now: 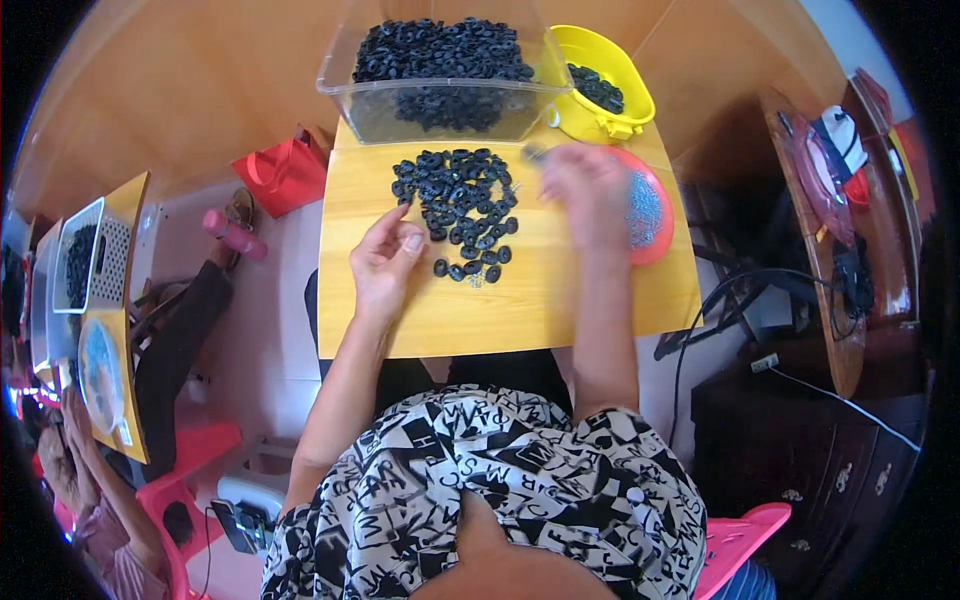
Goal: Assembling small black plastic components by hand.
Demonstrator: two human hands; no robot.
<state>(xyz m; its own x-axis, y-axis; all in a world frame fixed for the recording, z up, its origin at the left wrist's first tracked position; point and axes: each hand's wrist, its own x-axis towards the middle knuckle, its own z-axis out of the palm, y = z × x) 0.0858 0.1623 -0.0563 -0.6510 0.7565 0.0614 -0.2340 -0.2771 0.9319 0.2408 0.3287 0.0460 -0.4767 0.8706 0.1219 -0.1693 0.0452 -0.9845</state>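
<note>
Small black oval parts (pixel 465 190), each with an opening in it, lie in a loose pile on the yellow wooden table (pixel 400 325). At the pile's left edge my left hand (pixel 385 262) is held with thumb and index finger apart, the index fingertip close to the nearest parts. To the right of the pile my right hand (pixel 580 190) is smeared by motion. A dark blurred piece (pixel 534 155) shows by its fingertips; whether they grip it is unclear. Partly behind that hand sits a red plate (pixel 655 245) of tiny silvery pieces (pixel 643 210).
A clear plastic bin (pixel 430 125) full of black parts stands at the back, beside a yellow basket (pixel 635 85) holding more. A red bag (pixel 285 175) is at left. Further left, another person (pixel 110 520) sits at a table with a white basket (pixel 100 260). Cables hang at right.
</note>
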